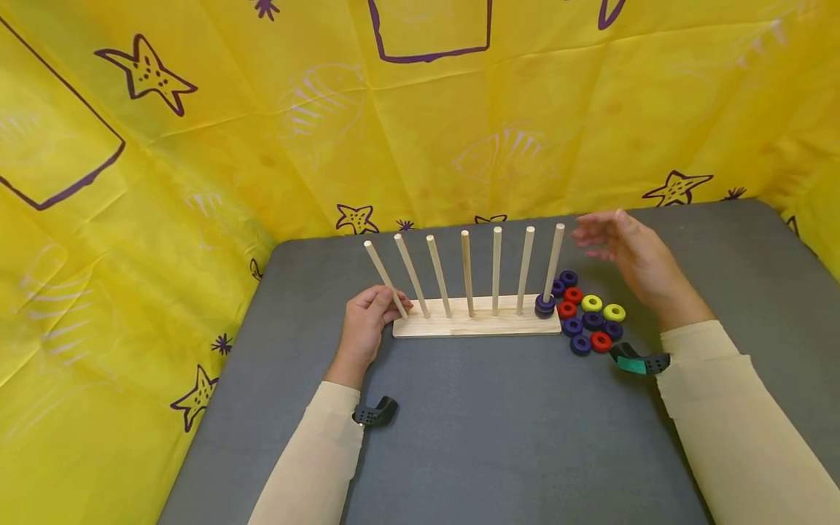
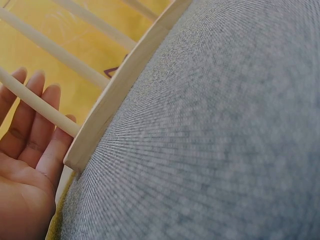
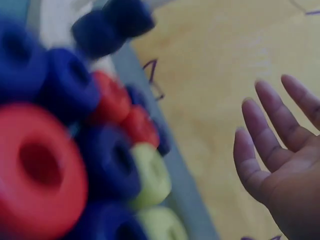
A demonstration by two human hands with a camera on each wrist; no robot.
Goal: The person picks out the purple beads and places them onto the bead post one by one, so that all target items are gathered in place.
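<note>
Yellow cloth [image 1: 420,146] printed with purple starfish and pale fish hangs around a grey tabletop [image 1: 485,423] in the head view. On the tabletop stands a wooden peg rack [image 1: 453,327], a flat base carrying seven dowels. Two dark blue stacked rings [image 1: 545,312] sit at the foot of the rightmost dowel [image 1: 554,259]. Beside that end of the base, loose rings lie in a cluster: several blue rings [image 1: 580,352], three red rings [image 1: 601,348] and two yellow rings [image 1: 614,319]. At the opposite end, the left hand [image 1: 367,324] is at the leftmost dowel [image 1: 379,267]. Near the top of the rightmost dowel, the right hand [image 1: 633,255] is raised, slightly blurred and holding nothing. Both arms wear beige sleeves [image 1: 728,423].

From the left wrist, four slightly bent fingers [image 2: 42,125] extend behind the leftmost dowel, close to the end of the base. The thumb is out of sight, so whether the hand pinches the dowel cannot be told.

From the right wrist, the rings loom large and blurred, with the stacked pair at the top. Well apart from them, the right hand's fingers are spread, the palm bare.
</note>
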